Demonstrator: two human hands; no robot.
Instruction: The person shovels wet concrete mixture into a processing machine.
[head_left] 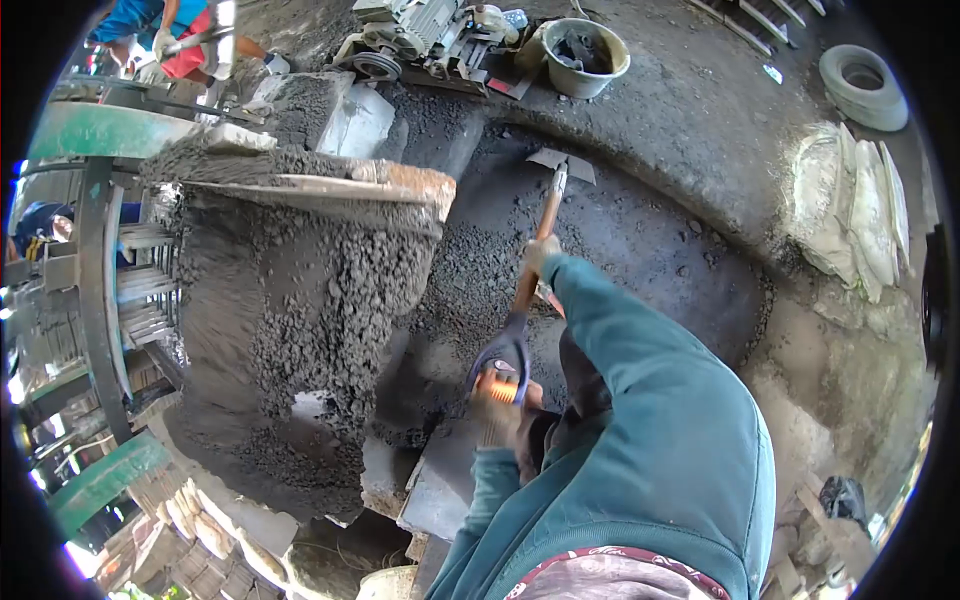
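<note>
A shovel with a wooden shaft [550, 212] stretches away from me, its metal blade [574, 167] resting at the far side of the dark pit floor. My left hand [495, 400], gloved and a little blurred, is closed round the orange grip inside the dark D-shaped handle [512, 345]. Higher up, my gloved right hand [540, 255] is wrapped round the wooden shaft. Loose dark gravelly mix [480, 270] lies on the floor to the left of the shaft. Beside it stands a large trough [430, 190] with a heap of the same damp mix [345, 310] inside.
A motor [415, 30] and a bucket [590, 75] stand beyond the pit's raised edge [640, 165]. At right are a tyre [865, 90] and stacked sacks [850, 210]. Green metal framing [110, 130] borders the left. Another person [175, 40] holds a tool at upper left.
</note>
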